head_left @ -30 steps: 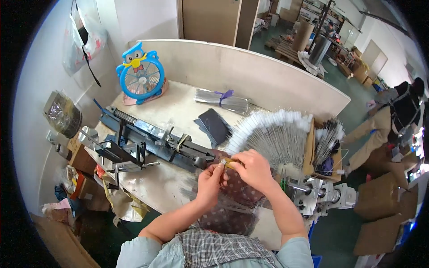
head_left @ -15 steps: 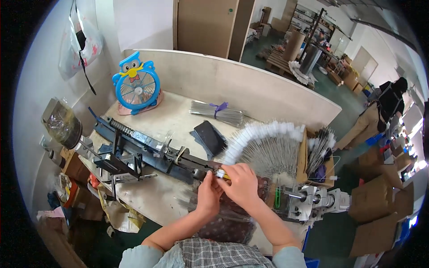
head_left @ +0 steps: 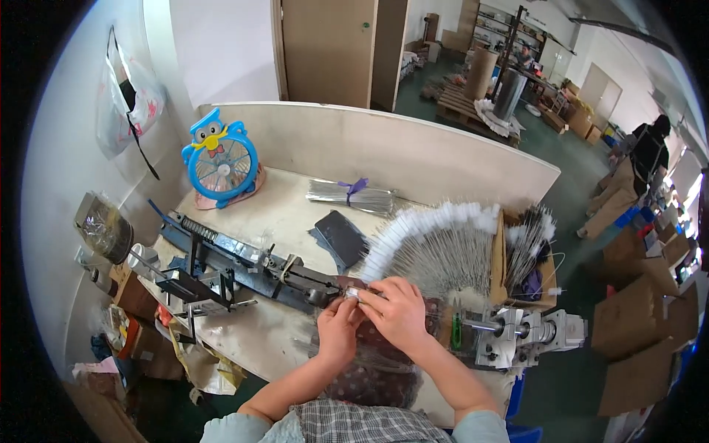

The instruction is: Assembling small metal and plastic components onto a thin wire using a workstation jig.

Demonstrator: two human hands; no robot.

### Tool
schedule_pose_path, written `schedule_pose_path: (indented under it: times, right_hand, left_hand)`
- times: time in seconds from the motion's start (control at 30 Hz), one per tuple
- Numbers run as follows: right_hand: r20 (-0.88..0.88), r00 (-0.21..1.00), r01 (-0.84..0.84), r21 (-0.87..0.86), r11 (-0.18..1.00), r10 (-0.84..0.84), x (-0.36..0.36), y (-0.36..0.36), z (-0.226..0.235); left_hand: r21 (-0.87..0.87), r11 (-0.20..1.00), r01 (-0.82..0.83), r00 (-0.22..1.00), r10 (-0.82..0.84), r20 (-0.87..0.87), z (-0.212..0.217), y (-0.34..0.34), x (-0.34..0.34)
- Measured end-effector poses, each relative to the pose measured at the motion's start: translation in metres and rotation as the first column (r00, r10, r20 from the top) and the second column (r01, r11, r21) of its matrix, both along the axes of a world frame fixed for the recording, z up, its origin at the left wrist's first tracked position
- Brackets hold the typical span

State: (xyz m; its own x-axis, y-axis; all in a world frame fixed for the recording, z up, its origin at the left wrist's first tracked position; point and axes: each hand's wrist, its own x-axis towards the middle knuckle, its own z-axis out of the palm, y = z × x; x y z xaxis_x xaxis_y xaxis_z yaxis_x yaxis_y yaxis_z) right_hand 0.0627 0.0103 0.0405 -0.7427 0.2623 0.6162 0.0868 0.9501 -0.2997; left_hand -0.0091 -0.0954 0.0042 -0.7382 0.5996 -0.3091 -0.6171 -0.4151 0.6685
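Observation:
My left hand (head_left: 337,332) and my right hand (head_left: 396,313) meet at the right end of a long dark metal bench fixture (head_left: 255,267). A small whitish, shiny piece (head_left: 352,293) sits between their fingertips, too small to name. My right thumb and fingers are closed on it. The left fingers are pinched together just beside it; what they hold is hidden. Beneath my hands lies a dark spotted cloth (head_left: 377,384). Beyond the right hand, many thin wire brushes with white tufted ends (head_left: 436,240) are fanned out on the table.
A motor-like metal spindle unit (head_left: 528,336) stands at right, near a green-handled tool (head_left: 456,332). A cardboard box (head_left: 502,280) holds more wires. Farther back are a dark flat pad (head_left: 340,236), a tied wire bundle (head_left: 351,196) and a blue fan (head_left: 221,166). A person (head_left: 642,159) stands at far right.
The view has shifted, so the table sits lower in the picture. Both hands stay together at the fixture's end. A yellow bit by the right fingers no longer shows.

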Motion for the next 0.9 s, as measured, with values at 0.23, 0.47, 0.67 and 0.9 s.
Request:
schedule_pose_path:
  times: [0.23, 0.47, 0.67, 0.9]
  right_hand:
    - [0.004, 1.000, -0.001, -0.027, 1.000, 0.001, 0.011, 0.005, -0.001]
    - [0.019, 1.000, -0.010, -0.085, 0.996, 0.012, 0.001, -0.003, -0.005]
    - [-0.020, 1.000, 0.021, -0.082, 0.996, -0.023, 0.000, -0.009, -0.004]
    - [-0.036, 0.991, 0.126, 0.002, 0.992, -0.126, -0.001, -0.009, -0.008]
  left_hand:
    - [-0.021, 1.000, 0.021, 0.998, -0.022, -0.055, 0.004, 0.003, 0.004]
    - [0.011, 1.000, -0.005, 1.000, 0.004, 0.027, 0.001, 0.001, -0.002]
    - [0.025, 1.000, 0.011, 0.999, -0.012, 0.035, -0.001, 0.001, 0.004]
    - [0.138, 0.990, 0.023, 0.993, -0.038, 0.112, -0.009, -0.001, -0.001]
